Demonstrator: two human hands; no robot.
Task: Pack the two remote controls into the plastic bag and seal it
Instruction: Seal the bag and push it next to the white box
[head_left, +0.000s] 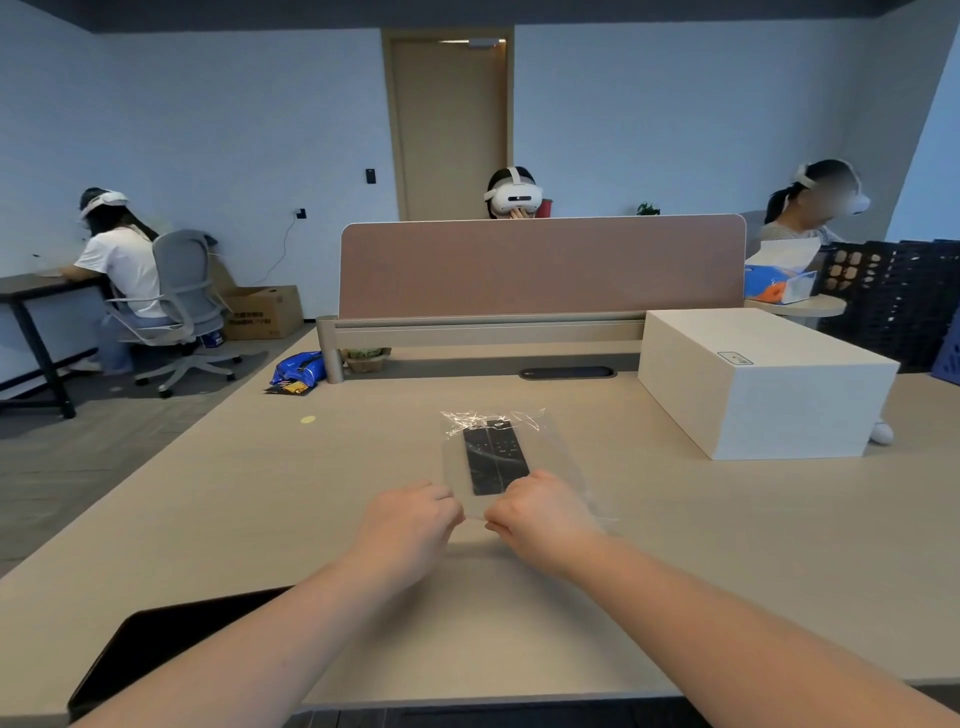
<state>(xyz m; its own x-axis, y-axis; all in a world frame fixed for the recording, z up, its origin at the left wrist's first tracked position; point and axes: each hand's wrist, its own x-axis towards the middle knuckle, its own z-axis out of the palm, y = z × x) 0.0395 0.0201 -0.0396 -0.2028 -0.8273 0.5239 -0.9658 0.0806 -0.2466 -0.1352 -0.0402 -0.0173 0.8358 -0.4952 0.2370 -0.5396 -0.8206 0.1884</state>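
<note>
Head view shows the left hand (410, 519) and right hand (540, 514) both pinched closed on the near edge of the clear plastic bag (457, 457), 2 black rectangular remote controls (495, 457) lying inside it on the beige counter (260, 493) just beyond the hands.

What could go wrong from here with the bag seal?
1. Both hands, left hand and right hand, pinch the near edge of the plastic bag close together; the outer parts of the seal may stay open.
2. The remote controls lie near that edge and could get caught in the seal.
</note>
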